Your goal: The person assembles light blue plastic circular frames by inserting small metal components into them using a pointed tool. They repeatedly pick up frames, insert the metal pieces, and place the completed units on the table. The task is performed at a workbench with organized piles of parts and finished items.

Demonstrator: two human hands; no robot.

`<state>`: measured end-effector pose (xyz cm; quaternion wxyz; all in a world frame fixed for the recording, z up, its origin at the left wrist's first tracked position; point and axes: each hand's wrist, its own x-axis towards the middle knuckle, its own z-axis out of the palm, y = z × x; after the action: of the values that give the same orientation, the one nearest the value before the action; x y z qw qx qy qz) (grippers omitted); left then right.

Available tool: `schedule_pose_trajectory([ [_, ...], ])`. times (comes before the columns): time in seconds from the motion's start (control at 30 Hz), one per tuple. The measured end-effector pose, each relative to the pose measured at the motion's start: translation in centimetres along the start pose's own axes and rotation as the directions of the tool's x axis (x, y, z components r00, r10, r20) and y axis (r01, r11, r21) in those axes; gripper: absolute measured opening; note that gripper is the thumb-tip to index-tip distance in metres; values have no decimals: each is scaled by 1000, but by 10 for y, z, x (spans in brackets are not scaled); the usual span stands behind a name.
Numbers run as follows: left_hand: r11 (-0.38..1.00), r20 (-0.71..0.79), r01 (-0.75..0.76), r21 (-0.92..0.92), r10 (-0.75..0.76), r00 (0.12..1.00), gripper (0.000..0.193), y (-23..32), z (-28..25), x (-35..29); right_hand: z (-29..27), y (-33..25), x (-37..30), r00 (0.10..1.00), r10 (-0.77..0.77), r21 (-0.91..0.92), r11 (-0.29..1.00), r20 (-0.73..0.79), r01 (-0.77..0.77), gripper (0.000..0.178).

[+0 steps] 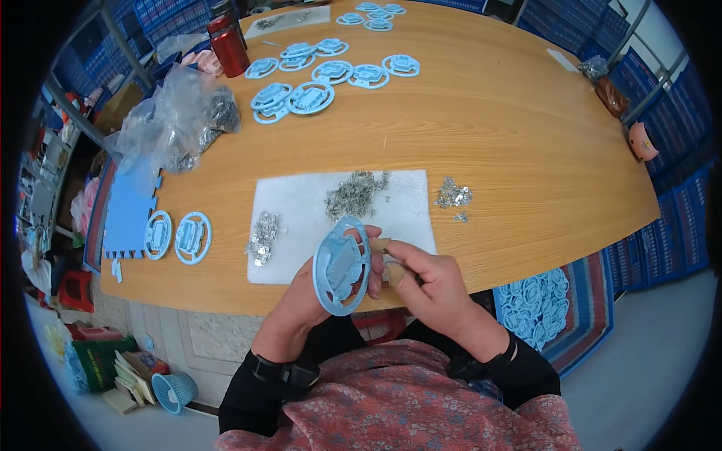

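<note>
Step in hand: I judge a small metal piece is being fitted into the blue plastic ring (342,264), held above the near edge of the bench (526,150).
Doing it well: I'd keep the ring steady and tilted toward the eyes, and press from the thumb side only (a slip could drop the piece into the lap).
Left hand (316,289): its grip is clenched around the ring from behind and below, fingers curling over the right rim.
Right hand (429,282): grip nearly closed, thumb and forefinger pinched together at the ring's right edge; I cannot tell whether a metal piece sits between them.
Ring position: lifted off the bench, just in front of the white pad (301,203).
Supply: heaps of small metal pieces (355,194) lie on the pad, a smaller heap (453,197) lies on the bare wood beside it.
Elsewhere: more blue rings (308,96) lie at the far side, two (179,237) sit to the left of the pad.
</note>
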<state>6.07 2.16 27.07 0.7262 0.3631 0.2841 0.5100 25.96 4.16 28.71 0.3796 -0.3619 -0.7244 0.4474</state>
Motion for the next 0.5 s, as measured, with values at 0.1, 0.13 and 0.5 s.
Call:
schedule_pose_trajectory([
  [0.1, 999, 26, -39, -8, 39, 999, 53, 2, 0, -1, 6, 1, 2, 999, -35, -50, 998, 25, 36, 34],
  [0.13, 999, 26, -41, 0, 41, 999, 53, 0, -3, -1, 7, 1, 3, 998, -49, -92, 994, 38, 53, 34],
  [0.5, 978, 5, 68, -196, -69, 998, 60, -6, -13, -3, 12, -7, 7, 883, -426, -509, 725, 197, 464, 43],
])
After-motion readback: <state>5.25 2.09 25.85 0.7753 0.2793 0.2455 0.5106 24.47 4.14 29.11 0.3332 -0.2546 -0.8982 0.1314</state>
